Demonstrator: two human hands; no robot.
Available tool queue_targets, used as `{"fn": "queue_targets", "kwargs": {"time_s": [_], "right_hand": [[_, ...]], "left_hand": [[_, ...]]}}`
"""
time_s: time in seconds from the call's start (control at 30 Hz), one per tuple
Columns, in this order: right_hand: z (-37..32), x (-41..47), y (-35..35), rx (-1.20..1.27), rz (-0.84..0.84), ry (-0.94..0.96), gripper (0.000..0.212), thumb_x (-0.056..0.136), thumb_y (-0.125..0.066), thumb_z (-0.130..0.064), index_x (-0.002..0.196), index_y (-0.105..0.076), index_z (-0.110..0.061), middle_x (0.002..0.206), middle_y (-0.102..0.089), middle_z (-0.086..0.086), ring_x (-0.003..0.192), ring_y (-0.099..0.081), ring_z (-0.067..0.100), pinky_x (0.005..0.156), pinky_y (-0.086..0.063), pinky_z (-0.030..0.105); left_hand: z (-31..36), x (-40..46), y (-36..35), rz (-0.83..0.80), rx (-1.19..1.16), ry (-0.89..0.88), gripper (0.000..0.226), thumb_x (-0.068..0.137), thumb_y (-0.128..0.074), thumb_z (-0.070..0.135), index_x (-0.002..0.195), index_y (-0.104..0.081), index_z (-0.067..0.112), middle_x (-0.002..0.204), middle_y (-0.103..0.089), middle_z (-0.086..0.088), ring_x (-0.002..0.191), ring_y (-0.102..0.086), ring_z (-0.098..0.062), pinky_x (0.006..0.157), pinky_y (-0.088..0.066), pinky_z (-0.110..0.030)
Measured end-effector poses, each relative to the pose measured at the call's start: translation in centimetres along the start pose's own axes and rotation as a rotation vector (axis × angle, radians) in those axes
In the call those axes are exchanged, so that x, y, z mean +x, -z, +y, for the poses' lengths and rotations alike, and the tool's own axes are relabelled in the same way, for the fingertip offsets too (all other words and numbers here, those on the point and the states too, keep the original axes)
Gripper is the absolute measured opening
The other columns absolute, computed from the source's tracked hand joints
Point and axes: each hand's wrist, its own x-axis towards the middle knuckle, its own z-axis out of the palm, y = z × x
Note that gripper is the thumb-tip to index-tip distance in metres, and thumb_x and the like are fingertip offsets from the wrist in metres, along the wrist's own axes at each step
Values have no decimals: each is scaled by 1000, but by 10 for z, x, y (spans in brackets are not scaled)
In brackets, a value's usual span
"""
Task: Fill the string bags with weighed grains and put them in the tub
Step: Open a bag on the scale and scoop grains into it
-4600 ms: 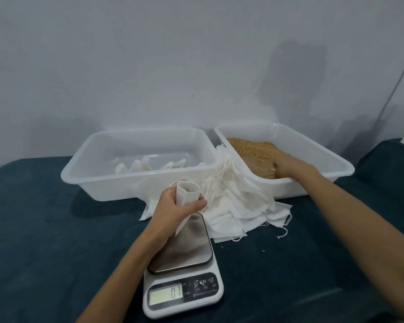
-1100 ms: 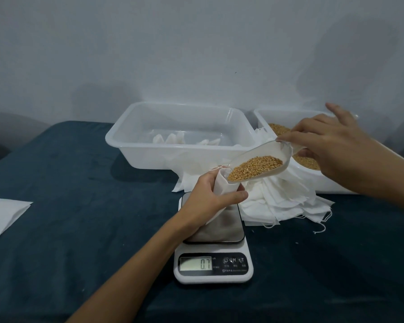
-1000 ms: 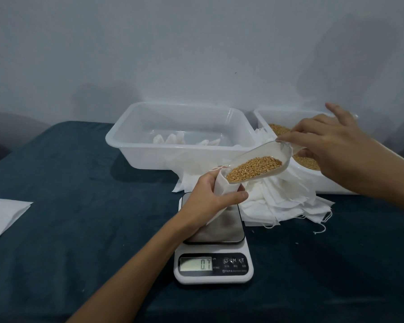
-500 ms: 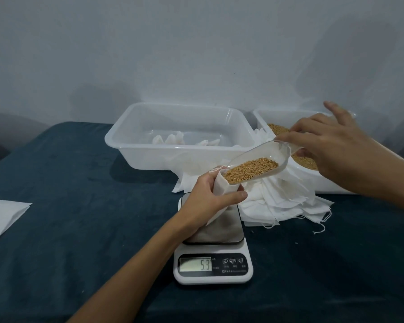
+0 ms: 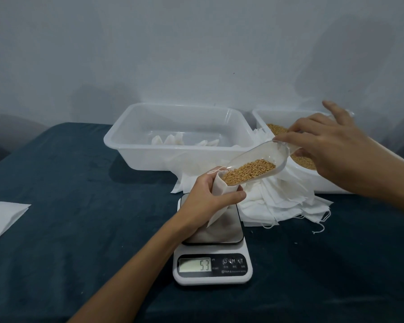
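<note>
Blue tabletop: left hand (image 5: 204, 201) gripping bag (image 5: 219, 190), right hand (image 5: 331, 148) apparently pinching grain scoop (image 5: 254, 164).

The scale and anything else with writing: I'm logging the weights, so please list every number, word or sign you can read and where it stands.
"5.3" or "53": on the display of the scale; whether there is a decimal point is unclear.
Power symbol, "M", "T": on the scale's buttons.
Small print under the buttons and beside the display: too small to read.
Nothing else carries text.
</note>
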Motion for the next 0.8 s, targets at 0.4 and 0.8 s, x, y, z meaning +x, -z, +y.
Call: {"fn": "queue_targets", "kwargs": {"time_s": [0.4, 0.8], "right_hand": [[0, 0, -4, -14, -2, -4, 52, 76, -80, 1, 123, -68, -17, 103, -65, 5, 99, -62, 34, 115, -22, 63], [1, 0, -6, -11, 12, -1, 49, 79, -78, -2, 124, -67, -18, 104, -64, 4, 100, -61, 33, 116, -22, 63]], "left_hand": [[0, 0, 1, 8, 1, 12, 35, 88, -80, 7, 120, -67, 8, 111, -65, -5, 95, -64, -11, 81, -50, -20], [-2, 0, 2, 4, -26, 37, 42, 88, -82, 10, 126, -66, 15, 114, -71, -3, 100, -68, -14, 89, -52, -28]]}}
